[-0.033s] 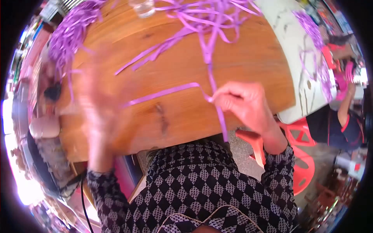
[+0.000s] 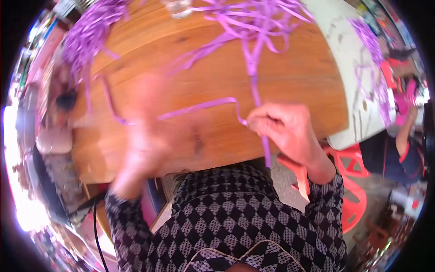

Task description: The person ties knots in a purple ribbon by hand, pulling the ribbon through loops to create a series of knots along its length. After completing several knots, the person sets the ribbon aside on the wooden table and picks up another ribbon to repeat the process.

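Note:
My right hand [image 2: 285, 131] is closed in a pinch on a narrow purple ribbon [image 2: 199, 108] above the wooden table [image 2: 299, 77]. From those fingertips the ribbon rises in a bend, runs left behind my left hand [image 2: 147, 136], and shows again beyond it. Motion smears the left hand's fingers, so I cannot tell whether they grip anything. Another purple strip [image 2: 256, 90] hangs from the ribbon pile [image 2: 258, 22], passes behind my right fingers and ends past the table's near edge.
A purple ribbon bundle [image 2: 90, 38] lies at the far left, near a clear glass [image 2: 178, 8]. To the right is a white marbled table [image 2: 328, 34] with more ribbon [image 2: 367, 41]. A person [image 2: 392, 154] is beside it, near red plastic chairs [image 2: 353, 199].
My left hand has swept to the right, nearer the right hand. The ribbon dips more steeply by my right fingers, which keep their pinch. The whole view has shifted slightly.

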### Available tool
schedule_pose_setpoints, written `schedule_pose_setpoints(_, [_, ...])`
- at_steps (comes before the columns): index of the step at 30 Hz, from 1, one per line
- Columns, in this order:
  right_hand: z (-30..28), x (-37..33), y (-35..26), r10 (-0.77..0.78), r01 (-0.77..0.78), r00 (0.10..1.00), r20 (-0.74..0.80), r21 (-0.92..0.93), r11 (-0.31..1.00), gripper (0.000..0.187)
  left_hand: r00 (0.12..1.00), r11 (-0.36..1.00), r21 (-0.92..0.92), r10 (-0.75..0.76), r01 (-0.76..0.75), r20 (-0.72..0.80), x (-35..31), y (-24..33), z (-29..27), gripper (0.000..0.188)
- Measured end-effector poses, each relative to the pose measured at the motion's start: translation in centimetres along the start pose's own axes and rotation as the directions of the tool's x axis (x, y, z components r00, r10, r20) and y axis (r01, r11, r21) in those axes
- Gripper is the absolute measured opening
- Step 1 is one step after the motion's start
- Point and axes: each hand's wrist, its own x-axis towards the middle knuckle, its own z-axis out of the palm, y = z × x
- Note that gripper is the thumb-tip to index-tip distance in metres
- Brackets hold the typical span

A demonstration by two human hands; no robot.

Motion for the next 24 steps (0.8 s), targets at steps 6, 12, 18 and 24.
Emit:
schedule_pose_setpoints(6, [-1.2,0.0,0.8,-0.191,0.164,0.978,-0.083,-0.263,0.951,0.004,0.625,0.286,-0.563,-0.217,0.775,0.75,2.0,3.9,3.4,0.015])
schedule_pose_setpoints(12, [-0.5,-1.3,3.1,-0.046,-0.009,0.975,-0.219,-0.242,0.97,0.005,0.675,-0.152,-0.761,-0.378,0.63,0.634,1.1,3.3,2.8,0.017])
schedule_pose_setpoints(18, [2.8,-1.1,0.1,-0.552,0.537,0.813,0.184,-0.603,0.59,0.019,0.919,0.419,-0.818,-0.204,0.394,0.338,0.4,3.8,5.3,0.03])
schedule_pose_setpoints(24, [2.0,-0.1,1.0,-0.639,0.548,0.769,0.024,-0.54,0.639,0.02,0.736,0.514,-0.59,-0.129,0.623,0.665,0.4,4.7,4.3,0.018])
